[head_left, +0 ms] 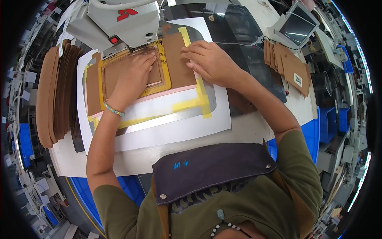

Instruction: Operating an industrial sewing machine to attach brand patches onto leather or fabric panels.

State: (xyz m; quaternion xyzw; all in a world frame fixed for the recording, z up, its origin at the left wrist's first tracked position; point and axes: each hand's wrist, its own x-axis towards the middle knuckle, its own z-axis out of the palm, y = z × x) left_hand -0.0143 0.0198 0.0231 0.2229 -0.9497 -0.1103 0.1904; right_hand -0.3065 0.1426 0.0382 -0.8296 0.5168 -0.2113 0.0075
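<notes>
Open left hand [136, 75] lies flat inside a rectangular yellow frame [166, 75] on a brown leather-like sheet [177, 63] beneath a boxy white machine [123, 26]; right hand [209, 61], half-open, touches the sheet's right edge.

On the pale worktop [244, 128]: white sheet [191, 133] at ten o'clock, dark panel [238, 28] at one, monitor [299, 28] and brown pieces [292, 65] at two.

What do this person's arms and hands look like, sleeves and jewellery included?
The left hand and right hand are both gloveless. The left sleeve and right sleeve are short and olive green, leaving the forearms bare. A beaded bracelet in pastel tones circles the left wrist; no bracelet or watch shows on the right.
</notes>
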